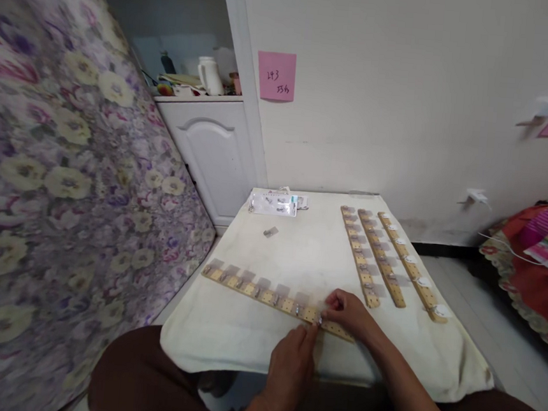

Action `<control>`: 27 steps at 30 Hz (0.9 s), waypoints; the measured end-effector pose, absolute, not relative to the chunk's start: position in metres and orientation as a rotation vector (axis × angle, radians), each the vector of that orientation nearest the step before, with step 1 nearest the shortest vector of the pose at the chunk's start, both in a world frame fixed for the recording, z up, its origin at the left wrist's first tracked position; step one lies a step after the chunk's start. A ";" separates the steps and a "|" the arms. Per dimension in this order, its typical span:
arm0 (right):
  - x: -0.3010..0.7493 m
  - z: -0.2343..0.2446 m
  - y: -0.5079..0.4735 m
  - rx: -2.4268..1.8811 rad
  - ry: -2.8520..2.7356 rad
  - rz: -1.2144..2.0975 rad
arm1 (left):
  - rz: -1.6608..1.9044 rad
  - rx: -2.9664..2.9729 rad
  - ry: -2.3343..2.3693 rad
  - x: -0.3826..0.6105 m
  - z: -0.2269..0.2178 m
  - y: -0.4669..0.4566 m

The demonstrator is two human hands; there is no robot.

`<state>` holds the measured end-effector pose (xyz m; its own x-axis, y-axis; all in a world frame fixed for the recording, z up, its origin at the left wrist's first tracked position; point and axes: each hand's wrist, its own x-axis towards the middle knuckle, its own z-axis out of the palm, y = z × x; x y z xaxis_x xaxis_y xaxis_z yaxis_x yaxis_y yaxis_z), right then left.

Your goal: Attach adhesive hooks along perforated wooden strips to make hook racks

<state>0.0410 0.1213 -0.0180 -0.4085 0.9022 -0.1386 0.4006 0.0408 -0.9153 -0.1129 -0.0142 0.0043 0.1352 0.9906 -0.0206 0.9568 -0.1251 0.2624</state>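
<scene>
A narrow wooden strip with rows of holes lies slantwise across the near part of the table. Small metal clips with clear plastic tabs stand along it, one clip just left of my hands. Near its right end, my right hand pinches another metal clip from above. My left hand reaches up from the near side, fingers pressed together, its fingertips at the same clip and the strip's near edge. A loose clip with a clear tab lies farther back on the cloth.
Three more strips lie at the right: one strip, a middle strip and an outer strip bearing white round pieces. A clear pack of clips sits at the table's back left. A floral curtain hangs at left; a wall stands behind.
</scene>
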 end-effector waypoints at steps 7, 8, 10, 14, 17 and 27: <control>0.041 -0.022 0.125 -1.270 -1.822 1.432 | 0.220 2.205 1.893 -0.114 0.008 -0.014; 0.041 -0.022 0.125 -1.273 -1.825 1.423 | 0.217 2.202 1.888 -0.115 0.008 -0.014; 0.041 -0.022 0.125 -1.269 -1.830 1.403 | 0.217 2.196 1.885 -0.115 0.007 -0.014; 0.042 -0.022 0.124 -1.247 -1.833 1.412 | 0.226 2.176 1.891 -0.115 0.006 -0.013; 0.043 -0.019 0.123 -1.222 -1.832 1.438 | 0.252 2.169 1.881 -0.116 0.005 -0.013; 0.047 0.002 0.116 -1.267 -1.968 1.150 | 0.408 2.221 1.851 -0.121 -0.006 -0.013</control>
<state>0.0468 0.1162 0.0023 -0.4218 0.9065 -0.0149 0.4579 0.1988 -0.8665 -0.1214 -0.0131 -0.0060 0.1675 0.9833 0.0706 0.9219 -0.1816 0.3423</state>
